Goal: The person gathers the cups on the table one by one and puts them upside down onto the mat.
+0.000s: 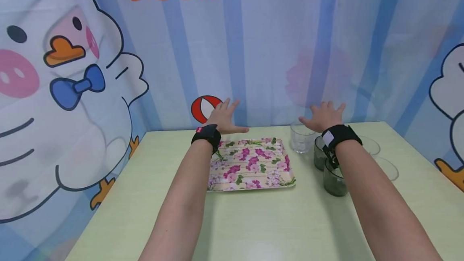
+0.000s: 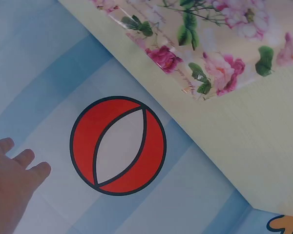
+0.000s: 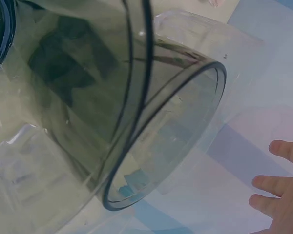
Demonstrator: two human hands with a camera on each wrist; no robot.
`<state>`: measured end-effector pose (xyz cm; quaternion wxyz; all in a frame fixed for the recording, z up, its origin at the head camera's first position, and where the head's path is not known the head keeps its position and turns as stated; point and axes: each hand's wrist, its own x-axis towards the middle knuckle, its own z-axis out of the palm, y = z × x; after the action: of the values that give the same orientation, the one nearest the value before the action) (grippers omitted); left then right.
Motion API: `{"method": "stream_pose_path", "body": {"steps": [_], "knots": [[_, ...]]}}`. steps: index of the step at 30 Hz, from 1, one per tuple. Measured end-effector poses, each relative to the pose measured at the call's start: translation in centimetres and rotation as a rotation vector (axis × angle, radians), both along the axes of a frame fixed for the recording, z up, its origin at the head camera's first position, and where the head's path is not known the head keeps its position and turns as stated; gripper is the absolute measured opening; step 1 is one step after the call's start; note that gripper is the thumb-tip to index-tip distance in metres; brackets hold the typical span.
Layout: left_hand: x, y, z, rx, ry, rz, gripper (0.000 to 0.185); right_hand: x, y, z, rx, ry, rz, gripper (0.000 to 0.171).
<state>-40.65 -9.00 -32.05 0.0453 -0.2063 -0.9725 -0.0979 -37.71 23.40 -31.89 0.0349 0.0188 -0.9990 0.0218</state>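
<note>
Tumblers stand in a cluster at the right of the pale green worktop (image 1: 253,220), and the right hand (image 1: 324,117) hovers above and just behind them with its fingers (image 3: 271,192) spread straight and holding nothing. The clear glass tumbler (image 1: 301,137) is the one nearest those fingers, just below the palm and slightly toward the thumb side, upright with its mouth facing up; two smoky grey tumblers, the farther (image 1: 320,153) and the nearer (image 1: 334,177), sit closer to the person under the wrist strap (image 1: 338,135), and at least two shallow clear dishes (image 1: 386,167) lie on their far right. The left hand (image 1: 224,117) is likewise flat and empty, raised near the backdrop (image 1: 275,43) above the far left corner of the floral tray (image 1: 251,163), so it is well apart from the tumblers while the right hand is the near one. The tray lies flat between the two forearms, its long side running left to right, just beside the clear tumbler. The head view gives the whole layout; the right wrist view shows only a grey tumbler's rim (image 3: 171,141) close up, with clear glass behind it. The left wrist view shows the tray's corner (image 2: 200,92) and a red ball printed on the backdrop (image 2: 118,145), with no glassware.
</note>
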Motion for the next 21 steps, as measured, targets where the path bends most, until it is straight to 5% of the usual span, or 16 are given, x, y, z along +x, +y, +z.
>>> {"method": "stream_pose_path", "body": {"steps": [21], "knots": [[1.7, 0.1, -0.8, 0.055, 0.001, -0.024, 0.104, 1.6, -1.9, 0.9, 0.061, 0.01, 0.087, 0.073]]}}
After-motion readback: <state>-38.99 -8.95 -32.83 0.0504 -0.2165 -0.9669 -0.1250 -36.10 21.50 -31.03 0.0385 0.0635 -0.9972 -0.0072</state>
